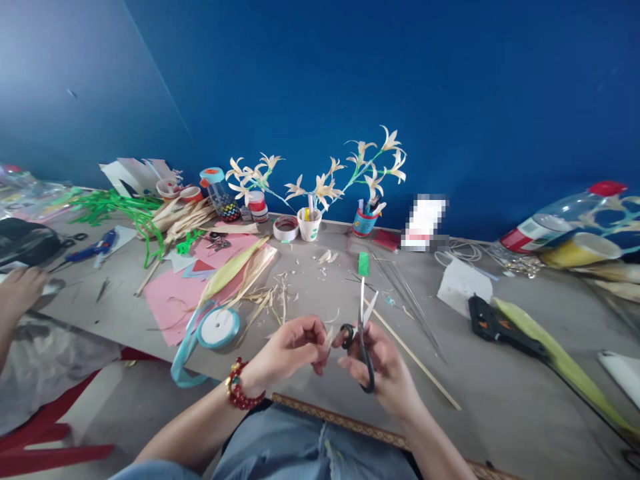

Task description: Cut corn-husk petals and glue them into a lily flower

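Observation:
My left hand (299, 345), with a beaded bracelet at its wrist, is closed in a pinch near the table's front edge. Between its fingertips sits a small pale petal-like piece of husk (329, 339), partly hidden by the fingers. Just to the right, my right hand (384, 363) grips a pair of black-handled scissors (364, 333). The blades point away from me and stand slightly apart. They are not touching the husk piece. Small pale scraps (327, 256) lie on the grey table beyond both hands.
Husk flowers on stems rise from a white cup (309, 225) and a blue pot (365, 223). Left are a ribbon spool (219, 327) and pink paper (165, 300); right, a thin stick (415, 357) and a black glue gun (505, 328). Another person's hand (21, 297) rests far left.

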Action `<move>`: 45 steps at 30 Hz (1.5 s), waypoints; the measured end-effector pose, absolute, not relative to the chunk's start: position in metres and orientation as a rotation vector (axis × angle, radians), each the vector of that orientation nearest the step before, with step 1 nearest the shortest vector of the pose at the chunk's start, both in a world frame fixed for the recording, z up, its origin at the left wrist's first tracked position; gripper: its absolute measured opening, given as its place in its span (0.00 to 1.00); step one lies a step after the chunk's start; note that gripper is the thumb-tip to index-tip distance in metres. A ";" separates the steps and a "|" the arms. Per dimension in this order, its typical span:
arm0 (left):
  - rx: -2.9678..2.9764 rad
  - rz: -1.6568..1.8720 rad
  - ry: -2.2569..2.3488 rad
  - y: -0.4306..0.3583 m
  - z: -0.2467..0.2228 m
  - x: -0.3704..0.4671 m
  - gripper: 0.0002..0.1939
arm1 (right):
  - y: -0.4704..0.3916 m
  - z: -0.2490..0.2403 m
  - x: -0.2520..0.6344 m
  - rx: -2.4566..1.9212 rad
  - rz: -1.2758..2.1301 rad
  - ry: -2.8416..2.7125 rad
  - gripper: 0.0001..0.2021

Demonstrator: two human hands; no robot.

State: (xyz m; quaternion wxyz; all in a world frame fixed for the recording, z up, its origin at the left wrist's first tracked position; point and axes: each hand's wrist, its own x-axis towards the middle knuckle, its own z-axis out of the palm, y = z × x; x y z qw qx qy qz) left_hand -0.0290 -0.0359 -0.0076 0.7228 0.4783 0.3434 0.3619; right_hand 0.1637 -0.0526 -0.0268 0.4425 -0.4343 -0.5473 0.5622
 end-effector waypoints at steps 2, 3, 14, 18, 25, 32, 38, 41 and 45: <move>1.129 0.770 0.801 -0.037 -0.008 -0.028 0.04 | -0.048 -0.022 0.159 -1.069 1.383 -1.301 0.17; 1.167 0.758 0.821 -0.037 -0.007 -0.027 0.03 | -0.045 -0.021 0.157 -1.068 1.374 -1.281 0.16; 1.110 1.107 0.944 -0.041 -0.009 -0.018 0.06 | -0.048 -0.026 0.153 -1.065 1.362 -1.106 0.16; 1.023 1.180 0.829 -0.050 -0.022 -0.001 0.07 | -0.051 -0.031 0.148 -1.042 1.321 -1.011 0.14; 1.064 1.278 0.867 -0.049 -0.018 0.005 0.08 | -0.057 -0.035 0.151 -1.014 1.400 -1.049 0.15; 1.020 1.328 0.873 -0.044 -0.010 -0.002 0.07 | -0.074 -0.049 0.166 -1.022 1.636 -1.332 0.24; 1.012 1.308 0.872 -0.042 -0.006 0.001 0.07 | -0.076 -0.047 0.163 -1.057 1.657 -1.351 0.27; 1.014 1.303 0.848 -0.042 -0.005 0.000 0.07 | -0.074 -0.045 0.162 -1.082 1.643 -1.363 0.28; 1.028 1.294 0.836 -0.042 -0.006 -0.003 0.06 | -0.072 -0.043 0.161 -1.113 1.616 -1.393 0.28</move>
